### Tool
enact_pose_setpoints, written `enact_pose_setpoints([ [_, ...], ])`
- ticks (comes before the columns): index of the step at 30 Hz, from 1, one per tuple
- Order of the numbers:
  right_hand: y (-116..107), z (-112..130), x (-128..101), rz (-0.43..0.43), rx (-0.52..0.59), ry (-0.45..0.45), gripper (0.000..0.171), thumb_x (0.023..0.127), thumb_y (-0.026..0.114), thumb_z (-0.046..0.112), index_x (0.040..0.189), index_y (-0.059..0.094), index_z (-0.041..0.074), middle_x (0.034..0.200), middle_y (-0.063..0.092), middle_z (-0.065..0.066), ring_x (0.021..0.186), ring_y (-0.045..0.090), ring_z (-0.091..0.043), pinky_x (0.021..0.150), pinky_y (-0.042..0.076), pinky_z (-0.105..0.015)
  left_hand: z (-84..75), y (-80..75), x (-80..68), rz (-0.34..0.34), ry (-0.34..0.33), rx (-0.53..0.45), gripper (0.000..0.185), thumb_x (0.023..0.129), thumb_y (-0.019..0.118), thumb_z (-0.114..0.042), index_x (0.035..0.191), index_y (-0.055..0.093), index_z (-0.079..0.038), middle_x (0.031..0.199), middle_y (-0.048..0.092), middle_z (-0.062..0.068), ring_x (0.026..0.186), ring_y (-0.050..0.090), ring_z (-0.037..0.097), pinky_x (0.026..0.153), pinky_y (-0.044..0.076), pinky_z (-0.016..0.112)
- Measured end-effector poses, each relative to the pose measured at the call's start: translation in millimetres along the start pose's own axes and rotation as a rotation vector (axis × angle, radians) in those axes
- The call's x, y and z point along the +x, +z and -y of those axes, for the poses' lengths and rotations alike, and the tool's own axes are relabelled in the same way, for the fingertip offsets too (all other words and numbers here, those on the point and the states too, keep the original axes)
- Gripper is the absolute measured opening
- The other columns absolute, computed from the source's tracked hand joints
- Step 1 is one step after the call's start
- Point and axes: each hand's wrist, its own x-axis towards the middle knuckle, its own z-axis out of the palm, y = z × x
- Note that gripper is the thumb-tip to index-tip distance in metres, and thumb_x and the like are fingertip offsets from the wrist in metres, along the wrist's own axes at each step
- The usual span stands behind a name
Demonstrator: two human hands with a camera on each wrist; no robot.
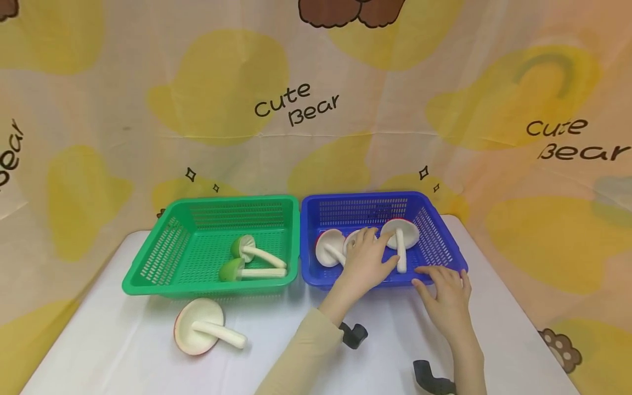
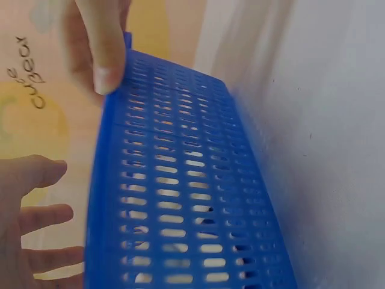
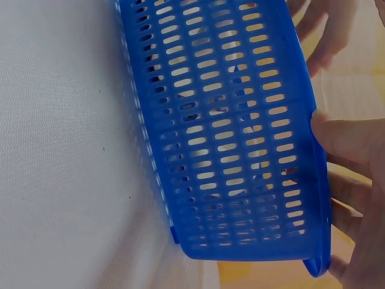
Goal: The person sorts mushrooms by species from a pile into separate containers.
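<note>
Hands | left hand [image 1: 367, 258] reaches into blue basket [image 1: 446, 247], fingers spread over red-capped mushrooms [image 1: 400, 233] lying inside | right hand [image 1: 444, 291] flat on near rim, likely steadying basket | spare mushroom [image 1: 199, 326] on desk [image 1: 99, 351].

The blue basket [image 1: 439, 247] and the green basket [image 1: 163, 252] are shiny plastic full of little slots. The toy mushrooms [image 1: 400, 236] look smooth and matt. The white tablecloth [image 1: 123, 351] is soft woven cloth.

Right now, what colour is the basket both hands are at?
Blue: the basket, perforated with slots, shows best in the head view.
</note>
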Motion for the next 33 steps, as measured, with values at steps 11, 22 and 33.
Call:
enact_pose_setpoints([
  [11, -0.3, 1.0, -1.2, -0.004, 0.006, -0.009, 0.02, 0.088, 0.067, 0.014, 0.107, 0.065, 0.006, 0.112, 0.064, -0.022, 0.114, 0.045, -0.044, 0.108, 0.008, -0.07, 7.8, -13.5, -41.9, -0.177, 0.036, -0.013, 0.042, 0.09, 0.062, -0.039, 0.129, 0.058, -0.022, 0.136, 0.055, 0.007, 0.13, 0.047, 0.023, 0.099, 0.043, 0.05],
  [22, 1.1, 0.8, 0.3, -0.003, 0.01, -0.01, 0.021, 0.089, 0.066, 0.015, 0.108, 0.065, 0.007, 0.112, 0.063, -0.022, 0.114, 0.045, -0.043, 0.11, 0.007, -0.069, 24.9, -23.8, -84.1, -0.278, -0.06, -0.164, 0.042, 0.087, 0.066, -0.031, 0.128, 0.06, -0.02, 0.134, 0.056, 0.005, 0.124, 0.053, 0.026, 0.097, 0.044, 0.051],
  [33, 1.3, -0.4, 0.0, 0.0, 0.006, -0.021, 0.021, 0.089, 0.066, 0.015, 0.108, 0.065, 0.007, 0.113, 0.063, -0.023, 0.114, 0.044, -0.045, 0.11, 0.006, -0.069, 43.9, -34.7, -125.2, -0.452, -0.114, -0.12, 0.042, 0.085, 0.07, -0.026, 0.126, 0.06, -0.02, 0.13, 0.058, 0.006, 0.122, 0.054, 0.029, 0.097, 0.045, 0.051],
])
